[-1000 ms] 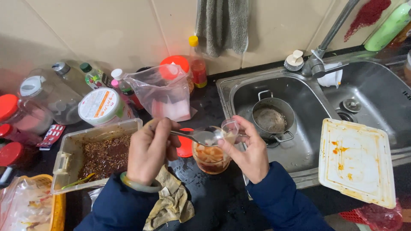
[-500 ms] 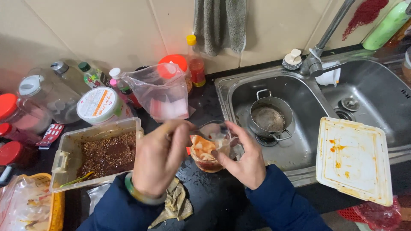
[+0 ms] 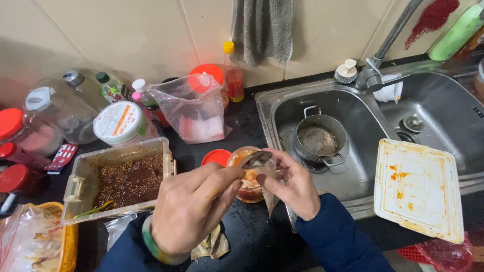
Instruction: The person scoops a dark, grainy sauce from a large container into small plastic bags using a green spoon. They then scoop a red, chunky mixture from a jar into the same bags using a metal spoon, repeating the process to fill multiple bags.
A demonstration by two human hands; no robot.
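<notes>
Jar (image 3: 248, 177) was the thing both hands worked over: a small clear glass one holding orange-red pickled pieces and liquid, standing on the dark counter (image 3: 252, 236) just left of the sink (image 3: 353, 166), with a red lid (image 3: 216, 157) lying beside it. The left hand (image 3: 194, 206) was clenched around the handle of a metal spoon (image 3: 254, 158), whose bowl sat over the jar's mouth. The right hand (image 3: 292, 184) pinched a thin clear plastic bag (image 3: 269, 194) that hung against the jar's side; whether it also steadied the glass could not be told. The jar looked stiff, fragile and probably slick from oily sauce, fairly weighty for its size, so a grip around its lower wall seemed safer than one at the wet rim. The bag looked limp and slippery, best held by its gathered edge. To the left sat a plastic tub (image 3: 75, 186) of dark chilli paste, and a stained white lid (image 3: 428, 201) lay across the sink's edge, with a small pot (image 3: 320, 138) in the basin.
</notes>
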